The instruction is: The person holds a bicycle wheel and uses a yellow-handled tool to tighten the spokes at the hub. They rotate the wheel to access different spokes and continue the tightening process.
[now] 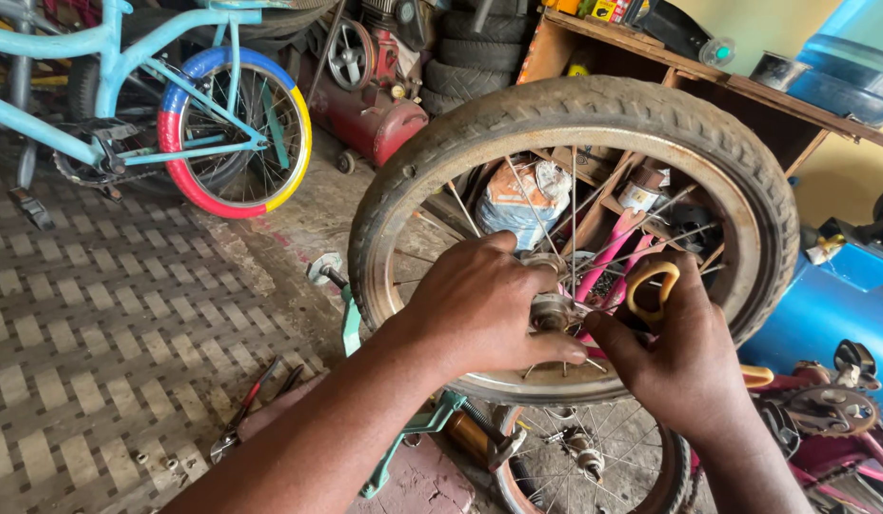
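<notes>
1. A small bicycle wheel (575,238) with a dirty, worn tyre is held upright in the middle of the view, its hub (553,309) between the 2 hands.
2. The left hand (479,305) is closed about the hub from the near side; the thumb is laid along the lower edge and the fingers are curled over the top. The hub is gripped.
3. The right hand (684,366) is pressed in from the right, fingertips meeting the hub. An orange-handled tool (651,286) is clasped in it, the looped handle standing up above the knuckles. The working end of the tool is hidden behind the fingers.
4. Thin spokes are seen fanning from the hub to the rusted rim; several are bent or loose.
5. A pink frame part (608,257) is visible through the spokes, behind the wheel.
6. A second spoked wheel (594,457) is seen low down, just beneath the held wheel.
7. A teal frame piece (403,443) is lying on the floor below the left forearm.
8. Pliers (256,405) with red grips are lying on the patterned floor, well left of the hands.
9. A light blue bicycle (156,76) with a red, yellow and blue tyre is standing at upper left.
10. A red compressor (370,105) is placed against stacked tyres at top centre.
11. A wooden shelf (670,67) is seen behind the wheel; a blue object (822,314) is sited at the right edge.
</notes>
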Tool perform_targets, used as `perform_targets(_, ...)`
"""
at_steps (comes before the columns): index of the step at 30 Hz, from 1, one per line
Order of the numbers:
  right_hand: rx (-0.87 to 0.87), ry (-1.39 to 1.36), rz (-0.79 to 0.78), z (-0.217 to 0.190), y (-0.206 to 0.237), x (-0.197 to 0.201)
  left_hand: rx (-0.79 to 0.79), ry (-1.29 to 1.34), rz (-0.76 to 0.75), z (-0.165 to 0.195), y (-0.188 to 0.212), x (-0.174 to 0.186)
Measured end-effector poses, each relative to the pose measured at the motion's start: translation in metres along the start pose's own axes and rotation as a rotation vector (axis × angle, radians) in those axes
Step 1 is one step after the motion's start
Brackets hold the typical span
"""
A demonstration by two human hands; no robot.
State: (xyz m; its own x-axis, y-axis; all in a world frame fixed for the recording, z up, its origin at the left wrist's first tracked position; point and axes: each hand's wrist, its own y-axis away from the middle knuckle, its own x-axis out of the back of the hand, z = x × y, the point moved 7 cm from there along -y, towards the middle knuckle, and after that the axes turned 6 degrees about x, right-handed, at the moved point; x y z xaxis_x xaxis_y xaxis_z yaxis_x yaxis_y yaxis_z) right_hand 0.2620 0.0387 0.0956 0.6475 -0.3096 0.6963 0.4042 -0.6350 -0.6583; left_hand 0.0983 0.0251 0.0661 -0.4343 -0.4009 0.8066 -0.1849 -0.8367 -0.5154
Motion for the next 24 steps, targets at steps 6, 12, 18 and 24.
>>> perform_targets(6,-0.059,0.086,-0.020,-0.003,0.001,0.000,-0.019,-0.046,0.007,0.006,0.000,0.003)
perform_targets(12,-0.063,0.137,-0.021,-0.004,0.002,-0.001,-0.006,-0.053,-0.084,0.004,0.003,-0.004)
perform_targets(18,-0.034,0.043,-0.042,0.013,0.004,-0.009,-0.095,0.010,0.122,0.005,0.005,0.006)
perform_targets(24,0.076,-0.300,-0.012,0.029,0.009,-0.018,-0.039,0.004,0.050,0.004,0.003,0.002)
